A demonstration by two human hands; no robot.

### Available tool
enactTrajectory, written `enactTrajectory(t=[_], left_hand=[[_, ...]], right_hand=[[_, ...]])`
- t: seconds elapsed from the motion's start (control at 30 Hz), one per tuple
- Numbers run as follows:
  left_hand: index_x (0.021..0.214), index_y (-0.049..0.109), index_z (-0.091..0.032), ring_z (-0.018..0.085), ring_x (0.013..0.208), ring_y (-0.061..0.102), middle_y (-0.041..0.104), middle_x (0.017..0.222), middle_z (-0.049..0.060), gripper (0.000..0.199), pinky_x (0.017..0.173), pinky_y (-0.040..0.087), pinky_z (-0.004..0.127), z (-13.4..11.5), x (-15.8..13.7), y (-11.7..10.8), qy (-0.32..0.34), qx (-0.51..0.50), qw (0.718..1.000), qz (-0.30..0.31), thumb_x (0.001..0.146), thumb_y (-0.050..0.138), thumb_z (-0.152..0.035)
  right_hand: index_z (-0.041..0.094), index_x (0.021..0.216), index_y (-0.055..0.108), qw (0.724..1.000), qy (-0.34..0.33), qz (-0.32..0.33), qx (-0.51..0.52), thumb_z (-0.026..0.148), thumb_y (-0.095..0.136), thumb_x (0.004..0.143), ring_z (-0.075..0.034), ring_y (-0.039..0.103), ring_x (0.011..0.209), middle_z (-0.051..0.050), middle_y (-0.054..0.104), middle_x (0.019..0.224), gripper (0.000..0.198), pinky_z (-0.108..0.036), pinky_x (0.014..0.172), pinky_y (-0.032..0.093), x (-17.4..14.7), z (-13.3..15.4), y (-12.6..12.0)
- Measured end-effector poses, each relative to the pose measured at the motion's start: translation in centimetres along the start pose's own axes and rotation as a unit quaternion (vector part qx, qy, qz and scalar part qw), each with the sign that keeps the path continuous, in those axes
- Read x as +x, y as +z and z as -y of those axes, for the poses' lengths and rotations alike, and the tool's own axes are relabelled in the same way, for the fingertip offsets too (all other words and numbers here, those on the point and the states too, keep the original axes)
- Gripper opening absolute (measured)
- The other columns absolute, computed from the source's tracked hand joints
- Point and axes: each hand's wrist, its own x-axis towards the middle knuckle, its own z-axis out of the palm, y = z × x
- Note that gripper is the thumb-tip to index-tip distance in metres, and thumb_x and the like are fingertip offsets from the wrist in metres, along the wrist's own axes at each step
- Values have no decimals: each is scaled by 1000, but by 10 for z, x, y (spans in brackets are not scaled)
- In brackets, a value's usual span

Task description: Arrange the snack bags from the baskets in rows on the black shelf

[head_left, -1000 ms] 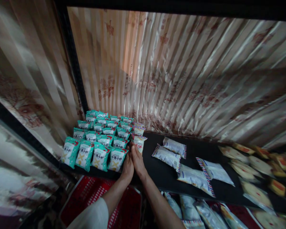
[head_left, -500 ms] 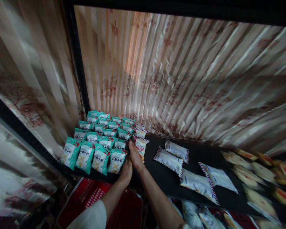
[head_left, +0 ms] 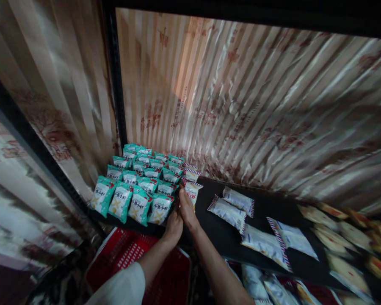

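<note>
In the head view, the shelf point(head_left: 266, 199) sits a little farther right in the picture than a second ago, and more of the front upright striped bag point(head_left: 192, 192) shows past the right hand point(head_left: 187, 209); the teal bags point(head_left: 139, 205) keep the same ranks, with four in front. The left hand point(head_left: 174, 224) and right hand lie side by side at the shelf's front, between the rightmost front teal bag and that striped bag, as they did before. The right hand's visible fingers are extended and together; the left hand's fingertips are hidden, and I cannot tell whether either hand is clamped on a bag. The teal bags stand at the shelf's left end, and the upright striped bags form a file just to their right. Four flat bags point(head_left: 227, 214) lie farther right, unmoved on the shelf. Of the containers, a red basket point(head_left: 130, 254) with slotted walls sits below the shelf's left end; its far interior is dark. Lower bags point(head_left: 254, 279) lie beneath the shelf on the right; what holds them is unclear.
</note>
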Motion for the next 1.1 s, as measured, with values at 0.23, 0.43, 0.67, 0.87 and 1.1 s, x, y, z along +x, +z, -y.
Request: enactTrajectory(t=[0.23, 0.43, 0.67, 0.87, 1.1], left_hand=[[124, 53, -17, 18, 124, 47, 54, 132, 8, 43, 109, 34, 35, 34, -80, -28, -9, 59, 998, -24, 86, 37, -27], [130, 45, -14, 19, 128, 41, 47, 137, 12, 47, 109, 32, 39, 51, -96, -56, 19, 124, 988, -91, 88, 31, -29], [128, 46, -14, 21, 124, 45, 49, 133, 14, 45, 106, 36, 41, 43, -84, -58, 26, 132, 986, -96, 87, 31, -27], [122, 50, -13, 21, 113, 53, 55, 122, 15, 43, 100, 42, 41, 40, -88, -60, 23, 120, 988, -94, 86, 32, -27], [110, 56, -14, 20, 96, 62, 60, 110, 14, 39, 90, 49, 41, 37, -100, -50, 31, 92, 992, -82, 83, 35, -32]], right_hand=[[21, 122, 58, 999, -24, -32, 23, 56, 36, 88, -23, 46, 125, -7, 56, 130, 53, -43, 109, 31, -58, 1, -9], [23, 114, 63, 1000, -5, 3, 14, 56, 43, 86, -23, 49, 122, -6, 57, 128, 48, -42, 108, 34, -97, -6, 3], [24, 112, 65, 999, -39, 26, -10, 54, 42, 87, -23, 50, 121, -6, 59, 126, 46, -41, 107, 33, -89, 5, 7], [23, 108, 65, 999, -35, -19, -26, 50, 39, 89, -22, 52, 118, -7, 60, 123, 42, -39, 105, 37, -99, -3, -5], [16, 114, 61, 947, -138, -131, -261, 34, 41, 89, -23, 50, 118, -12, 60, 122, 37, -41, 102, 38, -85, -24, -70]])
